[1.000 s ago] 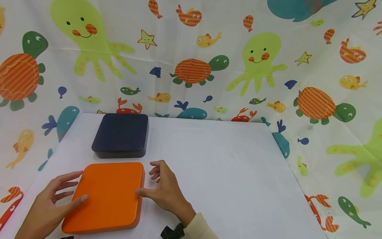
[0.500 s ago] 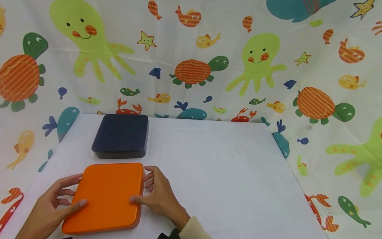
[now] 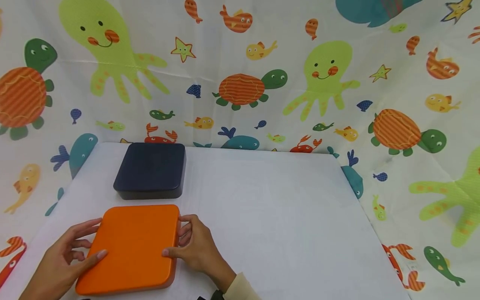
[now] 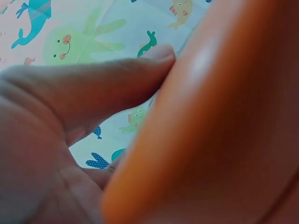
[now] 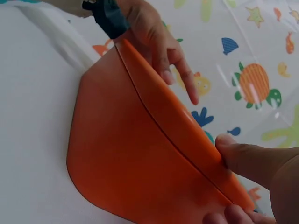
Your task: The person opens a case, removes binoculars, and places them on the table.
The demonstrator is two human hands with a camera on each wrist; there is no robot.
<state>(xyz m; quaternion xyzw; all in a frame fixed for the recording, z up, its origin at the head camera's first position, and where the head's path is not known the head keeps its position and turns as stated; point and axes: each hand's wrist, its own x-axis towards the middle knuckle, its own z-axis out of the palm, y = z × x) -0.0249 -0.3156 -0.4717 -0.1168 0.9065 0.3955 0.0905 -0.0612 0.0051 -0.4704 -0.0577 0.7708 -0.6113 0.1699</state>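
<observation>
An orange lidded box (image 3: pixel 131 250) lies on the white table at the front left. Along its right side a seam runs below the lid (image 5: pixel 177 126). My left hand (image 3: pixel 61 258) holds the left side, thumb on top and fingers along the edge. The left thumb meets the lid's rounded rim in the left wrist view. On the opposite side, my right hand (image 3: pixel 200 246) grips the box, its thumb pressing the top and its fingers curled against the side wall. Parts of the fingers on both hands are hidden by the box or too blurred to see.
A dark navy box (image 3: pixel 150 171) sits just behind the orange one. The white table (image 3: pixel 270 225) extends to the right. A curtain (image 3: pixel 210 54) printed with sea animals hangs behind and on both sides.
My right hand has moved in to the left, its fingers now against the box's side and its thumb farther onto the top. My left fingers have curled slightly. The box stays nearly in place.
</observation>
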